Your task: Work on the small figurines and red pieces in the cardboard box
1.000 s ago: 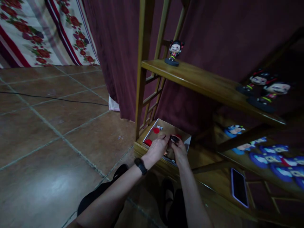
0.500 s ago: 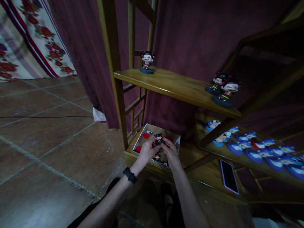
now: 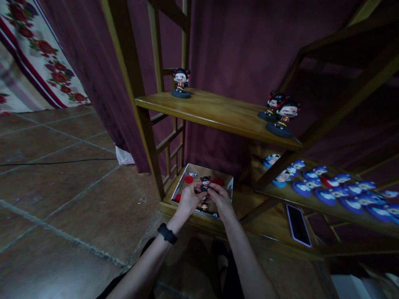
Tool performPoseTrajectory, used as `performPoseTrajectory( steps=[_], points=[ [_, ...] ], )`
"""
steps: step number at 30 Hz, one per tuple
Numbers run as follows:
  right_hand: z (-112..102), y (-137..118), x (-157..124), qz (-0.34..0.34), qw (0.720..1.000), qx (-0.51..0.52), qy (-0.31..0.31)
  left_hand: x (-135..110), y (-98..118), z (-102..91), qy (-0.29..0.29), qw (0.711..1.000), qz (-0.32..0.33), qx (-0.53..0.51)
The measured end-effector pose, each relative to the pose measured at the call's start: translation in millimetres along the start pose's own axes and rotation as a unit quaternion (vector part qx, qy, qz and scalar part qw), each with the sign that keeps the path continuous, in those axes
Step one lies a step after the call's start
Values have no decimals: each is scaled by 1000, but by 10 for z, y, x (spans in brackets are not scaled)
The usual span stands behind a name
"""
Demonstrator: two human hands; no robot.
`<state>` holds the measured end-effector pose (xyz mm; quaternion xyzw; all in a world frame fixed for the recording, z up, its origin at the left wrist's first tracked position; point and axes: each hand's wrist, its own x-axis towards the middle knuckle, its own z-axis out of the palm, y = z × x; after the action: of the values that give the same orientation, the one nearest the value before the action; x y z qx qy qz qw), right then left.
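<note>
Both my hands meet over a shallow cardboard box [image 3: 229,179] on the lowest shelf of a wooden rack. My left hand [image 3: 188,198], with a black band on the wrist, and my right hand [image 3: 220,198] together pinch a small black-haired figurine [image 3: 205,182] held upright above the box. Inside the box lie red round bases [image 3: 188,179] and another small figurine [image 3: 204,206] between my hands.
On the middle shelf [image 3: 218,112] stands one figurine [image 3: 181,81] at the left and two figurines [image 3: 280,115] at the right. Several blue figures [image 3: 324,187] lie on a lower shelf at right. A phone [image 3: 298,225] lies by them. A maroon curtain hangs behind; tiled floor at left.
The view has swung right and up. My hands have lifted the small figurine out of the box, and it now stands upright between my fingers.
</note>
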<state>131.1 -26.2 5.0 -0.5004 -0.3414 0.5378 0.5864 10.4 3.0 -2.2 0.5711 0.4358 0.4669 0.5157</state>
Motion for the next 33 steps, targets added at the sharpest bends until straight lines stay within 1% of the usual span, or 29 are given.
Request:
performPoseTrajectory(
  steps=[7,10,11,13,17,21,22,24,27,30,32,33],
  points=[
    [31,-23,-22,-12,999,41,-5,25,-102,-25,3,1000,11,-1],
    [47,-16,-18,-33,998,49,-2,26,-115,-25,22,999,34,-16],
    [52,-16,-16,-41,998,49,-4,25,-112,-23,27,998,43,-22],
    [60,-19,-14,-54,997,48,-7,18,-99,-19,19,998,47,-35],
    [55,-16,-19,-56,998,29,-5,-5,-76,-25,3,998,31,-56],
    [42,39,-2,-54,997,41,-34,-43,-32,-69,10,996,29,-83],
    [44,55,6,-51,997,47,-43,-56,-11,-82,19,996,31,-86],
    [56,71,16,-47,996,61,-52,-90,40,-104,18,996,30,-82],
    [87,46,-15,-32,995,75,-57,-151,113,-117,42,995,25,-87],
    [99,-15,-80,-17,993,80,-87,-220,196,-116,94,991,26,-90],
    [79,-41,-105,-13,992,79,-98,-283,313,-125,132,987,31,-81],
    [60,-44,-106,-8,993,77,-94,-324,406,-137,147,986,34,-74]
  ],
)
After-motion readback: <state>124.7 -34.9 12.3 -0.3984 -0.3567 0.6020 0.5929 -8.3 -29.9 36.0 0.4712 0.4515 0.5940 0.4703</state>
